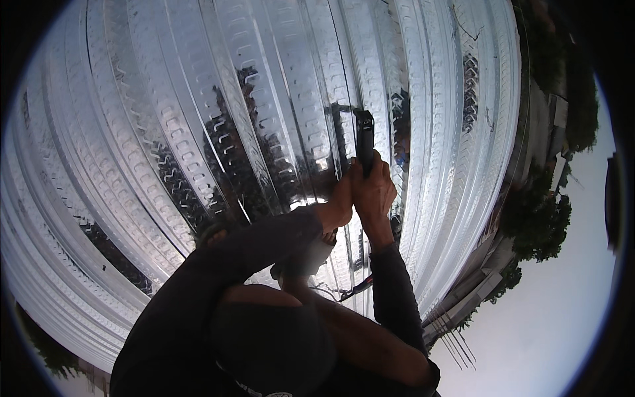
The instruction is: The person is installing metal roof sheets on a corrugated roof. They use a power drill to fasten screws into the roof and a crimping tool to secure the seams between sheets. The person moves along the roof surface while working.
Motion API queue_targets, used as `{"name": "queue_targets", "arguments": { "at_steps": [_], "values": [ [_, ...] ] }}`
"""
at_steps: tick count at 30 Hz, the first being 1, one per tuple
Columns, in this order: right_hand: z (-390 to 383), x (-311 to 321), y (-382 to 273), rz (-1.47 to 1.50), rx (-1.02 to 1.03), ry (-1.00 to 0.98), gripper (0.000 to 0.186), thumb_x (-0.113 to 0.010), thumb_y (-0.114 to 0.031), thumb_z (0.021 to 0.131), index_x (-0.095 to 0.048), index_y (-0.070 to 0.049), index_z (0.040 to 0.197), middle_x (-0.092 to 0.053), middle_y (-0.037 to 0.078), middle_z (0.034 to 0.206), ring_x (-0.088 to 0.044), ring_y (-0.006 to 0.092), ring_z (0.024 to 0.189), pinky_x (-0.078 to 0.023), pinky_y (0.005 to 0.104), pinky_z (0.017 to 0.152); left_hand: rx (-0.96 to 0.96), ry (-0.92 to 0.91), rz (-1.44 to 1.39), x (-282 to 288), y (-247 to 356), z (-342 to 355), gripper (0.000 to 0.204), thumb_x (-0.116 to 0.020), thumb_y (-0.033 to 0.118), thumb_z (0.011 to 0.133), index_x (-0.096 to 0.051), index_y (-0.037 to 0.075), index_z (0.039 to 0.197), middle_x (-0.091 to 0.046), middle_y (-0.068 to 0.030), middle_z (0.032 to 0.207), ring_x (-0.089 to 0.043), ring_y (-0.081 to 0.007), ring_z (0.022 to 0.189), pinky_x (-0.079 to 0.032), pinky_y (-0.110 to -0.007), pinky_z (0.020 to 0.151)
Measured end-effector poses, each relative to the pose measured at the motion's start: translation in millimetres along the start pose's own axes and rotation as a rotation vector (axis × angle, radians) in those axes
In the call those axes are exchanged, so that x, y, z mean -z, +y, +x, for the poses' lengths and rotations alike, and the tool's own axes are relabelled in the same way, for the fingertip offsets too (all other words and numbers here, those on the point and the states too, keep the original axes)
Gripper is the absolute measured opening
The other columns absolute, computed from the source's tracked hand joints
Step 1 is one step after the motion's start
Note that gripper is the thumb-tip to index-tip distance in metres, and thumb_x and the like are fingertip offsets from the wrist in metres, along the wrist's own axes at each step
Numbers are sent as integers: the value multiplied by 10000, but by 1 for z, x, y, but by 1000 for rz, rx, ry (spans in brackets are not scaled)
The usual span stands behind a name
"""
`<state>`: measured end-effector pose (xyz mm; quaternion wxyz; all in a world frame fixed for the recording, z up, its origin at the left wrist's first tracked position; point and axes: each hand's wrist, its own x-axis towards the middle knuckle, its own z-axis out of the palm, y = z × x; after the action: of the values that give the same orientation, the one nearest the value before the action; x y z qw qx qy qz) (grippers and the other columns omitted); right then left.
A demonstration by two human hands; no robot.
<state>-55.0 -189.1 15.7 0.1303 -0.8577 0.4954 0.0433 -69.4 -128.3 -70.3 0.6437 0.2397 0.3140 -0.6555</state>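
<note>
My right hand (374,193) grips a long black tool (365,139) with a thin bar sticking out leftward at its top, over shiny embossed metal sheeting (172,126). My left hand (339,198) is closed around the tool's lower end, pressed against my right hand, its fingertips mostly hidden. Just below my hands, a thin dark cable and a dark item with red and blue parts (357,286) lie on the metal.
Long raised seams run along the curving sheet. A dark cap-like shape (271,337) and bare skin fill the bottom centre. Beyond the sheet's right edge are trees (536,218), low roofs (481,284), upright rods (455,337) and pale sky.
</note>
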Motion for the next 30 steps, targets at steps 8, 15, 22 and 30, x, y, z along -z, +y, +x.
{"name": "queue_targets", "arguments": {
  "at_steps": [8, 15, 22, 30],
  "values": [
    [21, 46, -34, -122, -88, -318, 419, -683, -355, 941, -637, 62, 965, -691, 307, 812, -688, 507, 814, -528, 559, 711, -30, 8, 167, -12, -3, -2, 614, -434, 620, 1045, -537, 114, 1378, -566, -46, 1346, -503, -171, 1263, -355, -352, 1070],
    [5, -1, 8, 80, -90, -74, 501, -767, -419, 874, -682, 25, 1090, -727, 206, 849, -720, 369, 772, -554, 454, 691, -31, -91, 117, -4, -6, -4, 443, -414, 564, 1071, -610, 177, 1164, -634, 28, 1081, -590, -100, 1038, -439, -307, 869],
    [10, -1, 6, 357, -161, -226, 429, -808, -354, 868, -693, 47, 965, -695, 138, 739, -654, 185, 678, -513, 375, 620, 39, -91, 120, -5, 4, -4, 460, -340, 560, 1077, -606, 187, 1118, -616, 37, 1072, -559, -112, 1027, -418, -362, 870],
    [16, -29, 23, 190, -118, -107, 480, -786, -423, 868, -664, 41, 853, -705, 224, 740, -714, 397, 691, -540, 458, 644, 135, -30, 139, 5, -2, 6, 543, -301, 585, 1070, -589, 160, 1247, -619, -15, 1215, -546, -174, 1162, -419, -432, 973]
  ]
}}
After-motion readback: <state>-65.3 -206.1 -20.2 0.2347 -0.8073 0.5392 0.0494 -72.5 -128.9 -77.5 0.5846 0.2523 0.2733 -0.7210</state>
